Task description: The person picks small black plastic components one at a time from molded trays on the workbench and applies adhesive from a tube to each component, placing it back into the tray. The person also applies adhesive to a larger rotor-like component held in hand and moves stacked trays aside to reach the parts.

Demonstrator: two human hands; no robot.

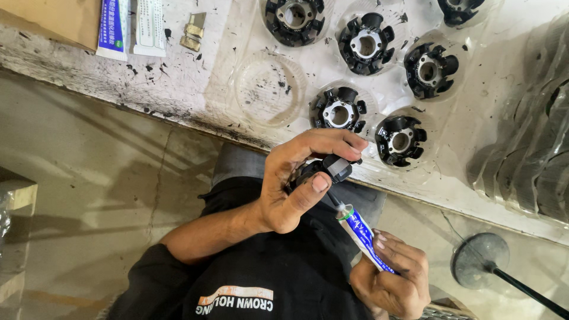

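In the head view, your left hand [290, 184] has its fingers closed on a small black plastic part [333, 168]. The fingers curl over its top and the thumb presses up from beneath, so the part sits just in front of your chest, off the near edge of the bench [195, 89]. Your right hand [394, 278] lies at 5 o'clock from that part, its fingers wrapped round the lower body of a slim white and blue tube [366, 238]. The tube's long axis runs from 5 o'clock up to 11 o'clock. Its green collar and thin nozzle point at the underside of the part and appear to touch it just below your left thumb. The left hand is the nearer of the two to the part, and the right reaches it only through the tube. The part looks hard, matt and blocky, with a grey face. The tube looks soft and squeezable. At 12 o'clock on the stained, flaking white bench is a clear moulded tray [450, 172]. It holds black ring-shaped parts with pale centres [339, 111], and one round pocket [269, 89] stands empty. Two printed cartons [131, 26] lie at 10 o'clock.
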